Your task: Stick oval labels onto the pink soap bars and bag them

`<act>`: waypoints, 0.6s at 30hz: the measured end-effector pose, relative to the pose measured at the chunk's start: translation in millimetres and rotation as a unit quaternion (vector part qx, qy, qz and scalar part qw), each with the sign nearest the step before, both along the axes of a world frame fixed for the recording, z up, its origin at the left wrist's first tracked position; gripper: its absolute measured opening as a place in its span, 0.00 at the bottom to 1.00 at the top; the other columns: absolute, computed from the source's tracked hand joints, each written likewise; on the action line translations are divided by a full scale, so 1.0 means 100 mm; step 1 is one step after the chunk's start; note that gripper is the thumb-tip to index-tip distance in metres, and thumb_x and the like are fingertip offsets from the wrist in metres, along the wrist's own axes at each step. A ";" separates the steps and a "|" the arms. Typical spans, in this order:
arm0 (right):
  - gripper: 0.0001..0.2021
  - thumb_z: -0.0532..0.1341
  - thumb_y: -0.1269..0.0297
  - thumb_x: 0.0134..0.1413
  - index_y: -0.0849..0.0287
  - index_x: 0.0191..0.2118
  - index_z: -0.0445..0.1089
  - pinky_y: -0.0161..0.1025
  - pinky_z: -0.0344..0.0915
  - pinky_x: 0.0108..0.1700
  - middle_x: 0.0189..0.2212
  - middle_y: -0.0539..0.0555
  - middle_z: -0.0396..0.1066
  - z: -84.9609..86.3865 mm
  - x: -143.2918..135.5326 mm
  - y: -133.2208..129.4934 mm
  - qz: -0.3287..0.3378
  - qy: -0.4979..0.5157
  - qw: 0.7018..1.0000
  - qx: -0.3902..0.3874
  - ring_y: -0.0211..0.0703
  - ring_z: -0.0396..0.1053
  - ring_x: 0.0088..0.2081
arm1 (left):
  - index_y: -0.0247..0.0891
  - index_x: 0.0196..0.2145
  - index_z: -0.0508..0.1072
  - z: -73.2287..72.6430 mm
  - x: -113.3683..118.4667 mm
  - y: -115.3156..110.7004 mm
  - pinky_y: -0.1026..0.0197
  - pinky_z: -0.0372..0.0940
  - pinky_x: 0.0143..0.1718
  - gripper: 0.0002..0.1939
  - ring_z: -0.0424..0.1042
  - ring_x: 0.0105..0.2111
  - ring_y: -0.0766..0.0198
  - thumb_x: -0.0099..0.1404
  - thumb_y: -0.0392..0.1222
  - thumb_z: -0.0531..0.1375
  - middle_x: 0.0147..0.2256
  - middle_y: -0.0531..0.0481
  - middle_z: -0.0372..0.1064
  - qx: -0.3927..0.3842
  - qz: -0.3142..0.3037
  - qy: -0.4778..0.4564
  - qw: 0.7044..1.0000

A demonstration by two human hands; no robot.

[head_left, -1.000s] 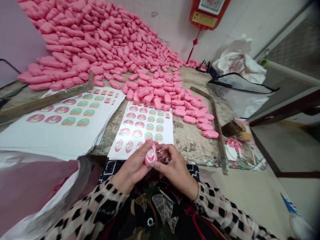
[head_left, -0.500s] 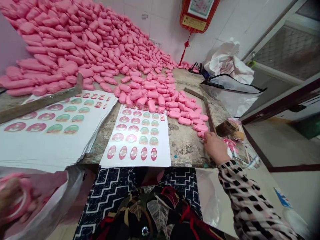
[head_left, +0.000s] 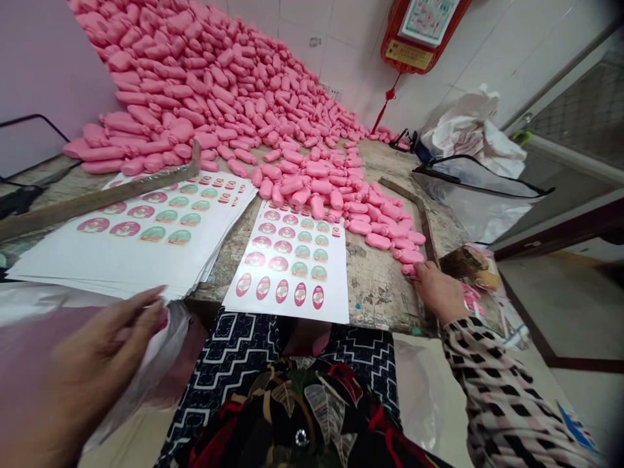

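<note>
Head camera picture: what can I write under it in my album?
The right hand touches a pink piece at the edge of a huge pink pile on a worn table.

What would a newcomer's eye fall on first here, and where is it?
Probably the pink heap, banked against the wall and trailing down to the right hand. Next might come the sticker sheet at the table's near edge.
</note>
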State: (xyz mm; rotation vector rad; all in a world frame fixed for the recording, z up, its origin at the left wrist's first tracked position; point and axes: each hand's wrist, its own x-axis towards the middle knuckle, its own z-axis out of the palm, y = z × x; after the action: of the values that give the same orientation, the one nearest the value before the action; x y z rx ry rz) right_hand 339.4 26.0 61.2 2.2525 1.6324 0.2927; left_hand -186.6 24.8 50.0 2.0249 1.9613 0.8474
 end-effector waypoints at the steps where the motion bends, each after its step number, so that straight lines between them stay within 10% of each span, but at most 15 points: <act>1: 0.12 0.50 0.62 0.57 0.60 0.43 0.66 0.39 0.58 0.29 0.43 0.60 0.67 0.04 -0.03 -0.01 0.001 0.015 1.000 0.008 0.49 0.71 0.35 | 0.42 0.45 0.70 0.00 0.17 0.04 0.52 0.69 0.37 0.19 0.73 0.32 0.58 0.61 0.53 0.52 0.41 0.48 0.73 -0.022 -0.032 -0.036 0.999; 5: 0.15 0.57 0.61 0.52 0.58 0.46 0.66 0.43 0.62 0.36 0.43 0.59 0.69 0.21 -0.49 -0.09 0.017 0.254 0.960 0.115 0.50 0.69 0.39 | 0.43 0.41 0.73 0.10 0.92 0.08 0.54 0.63 0.50 0.14 0.71 0.42 0.59 0.61 0.50 0.56 0.42 0.51 0.73 -0.127 -0.205 -0.218 0.946; 10: 0.18 0.64 0.59 0.46 0.54 0.45 0.64 0.41 0.65 0.43 0.41 0.52 0.70 0.13 -1.63 -0.30 0.027 0.795 0.605 0.039 0.42 0.69 0.40 | 0.42 0.55 0.61 0.09 1.65 0.03 0.54 0.61 0.51 0.26 0.65 0.51 0.59 0.60 0.48 0.59 0.53 0.44 0.64 -0.366 -0.271 -0.526 0.718; 12: 0.19 0.65 0.59 0.45 0.54 0.45 0.63 0.40 0.66 0.41 0.38 0.50 0.71 0.03 -1.94 -0.37 0.004 0.848 0.530 0.002 0.40 0.69 0.39 | 0.40 0.54 0.62 0.03 1.78 -0.01 0.53 0.65 0.46 0.25 0.67 0.48 0.57 0.61 0.48 0.58 0.52 0.41 0.65 -0.442 -0.262 -0.589 0.623; 15: 0.19 0.65 0.58 0.45 0.55 0.44 0.63 0.38 0.66 0.38 0.35 0.50 0.70 -0.12 -2.05 -0.43 0.011 0.826 0.563 0.006 0.39 0.68 0.36 | 0.38 0.51 0.63 -0.05 1.78 -0.05 0.55 0.68 0.34 0.23 0.71 0.37 0.57 0.60 0.50 0.57 0.44 0.41 0.69 -0.520 -0.231 -0.600 0.563; 18: 0.18 0.61 0.54 0.50 0.54 0.46 0.64 0.36 0.63 0.35 0.34 0.50 0.69 -0.20 -1.84 -0.38 0.055 0.702 0.709 0.042 0.38 0.66 0.34 | 0.37 0.48 0.65 -0.09 1.66 -0.05 0.61 0.65 0.30 0.22 0.69 0.28 0.65 0.59 0.49 0.59 0.37 0.46 0.70 -0.496 -0.209 -0.557 0.633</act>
State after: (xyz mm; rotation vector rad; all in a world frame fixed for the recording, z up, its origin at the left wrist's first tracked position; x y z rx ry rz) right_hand 155.1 -12.4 41.6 2.4461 2.2735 -1.8029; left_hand -20.7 19.4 40.8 0.7707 0.7721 0.4521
